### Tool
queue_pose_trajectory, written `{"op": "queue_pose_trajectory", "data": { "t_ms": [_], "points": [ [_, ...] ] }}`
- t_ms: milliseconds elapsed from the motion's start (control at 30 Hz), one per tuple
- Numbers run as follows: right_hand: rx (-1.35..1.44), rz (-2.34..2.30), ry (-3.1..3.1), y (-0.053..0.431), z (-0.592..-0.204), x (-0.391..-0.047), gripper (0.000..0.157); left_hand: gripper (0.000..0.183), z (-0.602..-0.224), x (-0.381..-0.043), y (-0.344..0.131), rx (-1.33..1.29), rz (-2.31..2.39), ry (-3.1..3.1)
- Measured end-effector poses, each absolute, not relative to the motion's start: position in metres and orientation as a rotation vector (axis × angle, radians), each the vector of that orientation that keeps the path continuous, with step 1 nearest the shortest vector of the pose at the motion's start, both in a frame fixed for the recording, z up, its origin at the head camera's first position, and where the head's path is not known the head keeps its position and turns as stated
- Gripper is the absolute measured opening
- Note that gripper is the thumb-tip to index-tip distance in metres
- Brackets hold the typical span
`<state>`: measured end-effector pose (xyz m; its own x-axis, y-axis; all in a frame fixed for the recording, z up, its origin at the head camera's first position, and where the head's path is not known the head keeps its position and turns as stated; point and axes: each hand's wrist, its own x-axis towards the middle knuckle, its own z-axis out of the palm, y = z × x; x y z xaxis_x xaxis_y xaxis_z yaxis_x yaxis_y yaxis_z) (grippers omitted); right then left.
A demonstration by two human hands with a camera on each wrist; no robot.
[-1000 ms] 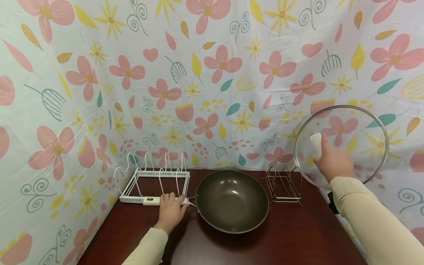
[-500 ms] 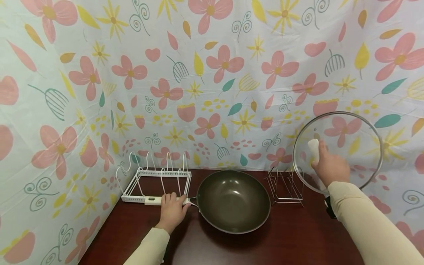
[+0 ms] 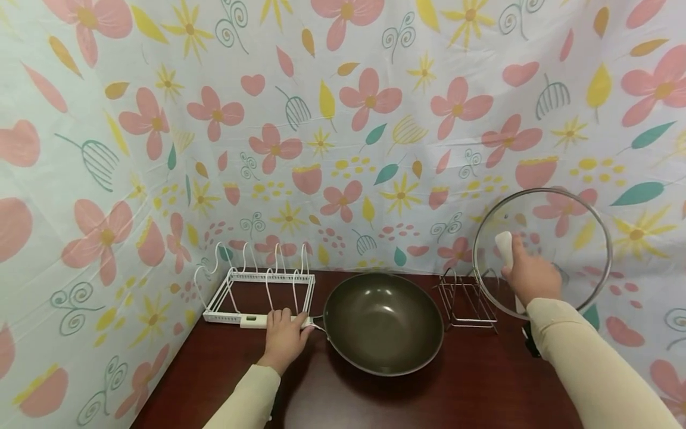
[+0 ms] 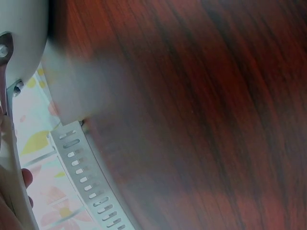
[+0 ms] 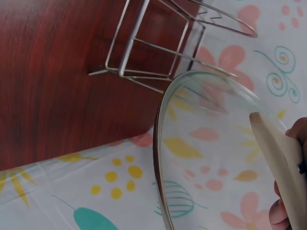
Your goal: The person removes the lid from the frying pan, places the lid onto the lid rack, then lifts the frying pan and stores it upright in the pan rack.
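My left hand (image 3: 284, 339) grips the cream handle (image 3: 253, 322) of a dark wok (image 3: 383, 325), its fingers curled over the grip. In the left wrist view fingertips show past the handle (image 4: 17, 177), with the wok's pale outer side (image 4: 24, 38) beyond. On the right, my right hand (image 3: 533, 274) holds a clear glass lid (image 3: 581, 238) by its white handle (image 3: 505, 247). The lid stands nearly upright in the air, its metal rim overlapping a wire rack (image 3: 468, 304) in the head view. In the right wrist view the lid's rim (image 5: 158, 143) shows close to that rack.
A white rack (image 3: 225, 317) with several upright wire loops stands at the back left, behind the wok handle. The dark red table (image 3: 343, 399) runs back to a flower-patterned curtain (image 3: 348, 149), which also hangs along both sides.
My right hand has lowered the lid and brought it slightly left, toward the wire rack. The left hand keeps its grip on the wok handle. The head view has shifted a little.
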<state>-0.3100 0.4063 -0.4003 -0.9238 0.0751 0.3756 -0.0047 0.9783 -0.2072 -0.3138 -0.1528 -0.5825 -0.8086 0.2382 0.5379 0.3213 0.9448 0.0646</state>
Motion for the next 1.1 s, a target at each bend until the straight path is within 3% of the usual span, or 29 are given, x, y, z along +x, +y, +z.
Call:
{"op": "queue_pose_trajectory", "data": {
  "t_ms": [667, 1100],
  "points": [
    [-0.038, 0.322, -2.777, 0.412, -0.429, -0.322, 0.086, 0.036, -0.573, -0.312, -0.152, -0.391, -0.181, -2.593],
    [-0.046, 0.338, -2.767, 0.412, -0.447, -0.329, 0.094, 0.036, -0.576, -0.314, -0.152, -0.392, -0.194, -2.571]
  ]
}}
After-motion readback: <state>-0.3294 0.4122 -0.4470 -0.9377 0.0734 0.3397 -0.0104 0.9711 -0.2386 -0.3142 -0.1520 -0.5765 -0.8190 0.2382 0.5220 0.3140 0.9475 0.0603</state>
